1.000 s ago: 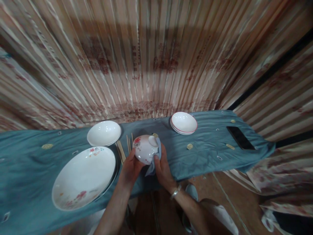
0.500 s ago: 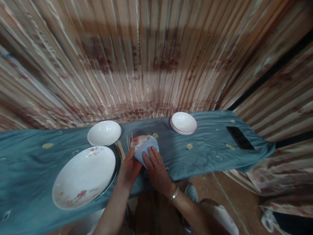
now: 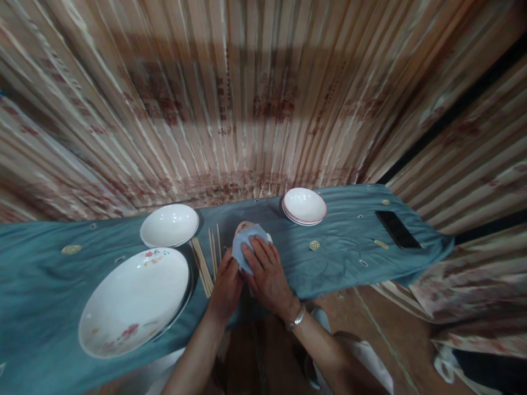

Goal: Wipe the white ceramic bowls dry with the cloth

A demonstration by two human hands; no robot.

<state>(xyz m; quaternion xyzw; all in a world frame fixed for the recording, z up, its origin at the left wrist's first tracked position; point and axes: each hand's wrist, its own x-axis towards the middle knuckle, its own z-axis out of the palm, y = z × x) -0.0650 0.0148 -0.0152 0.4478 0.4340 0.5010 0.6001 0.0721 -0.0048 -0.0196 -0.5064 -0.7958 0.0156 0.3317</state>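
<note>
A small flowered bowl (image 3: 244, 225) is held over the near edge of the table, mostly hidden under a light blue cloth (image 3: 242, 249). My left hand (image 3: 226, 285) grips the bowl from its left and lower side, fingers closed on it. Spread over the cloth, my right hand (image 3: 268, 274) presses it against the bowl's outside. To the left of the bowl lie wooden chopsticks (image 3: 201, 269) in a bunch, with a few more chopsticks (image 3: 213, 247) beside them.
Large flowered plates (image 3: 134, 296) are stacked at the left, with white bowls (image 3: 168, 225) behind them. A stack of red-rimmed bowls (image 3: 304, 206) stands right of centre. Farther right lies a black phone (image 3: 397, 229) on the blue tablecloth (image 3: 337, 263). Curtains (image 3: 247, 109) hang behind.
The bowl has turned in my left hand, and its red flower pattern is now mostly covered. My right hand and the cloth have slid up over it. The view has shifted slightly.
</note>
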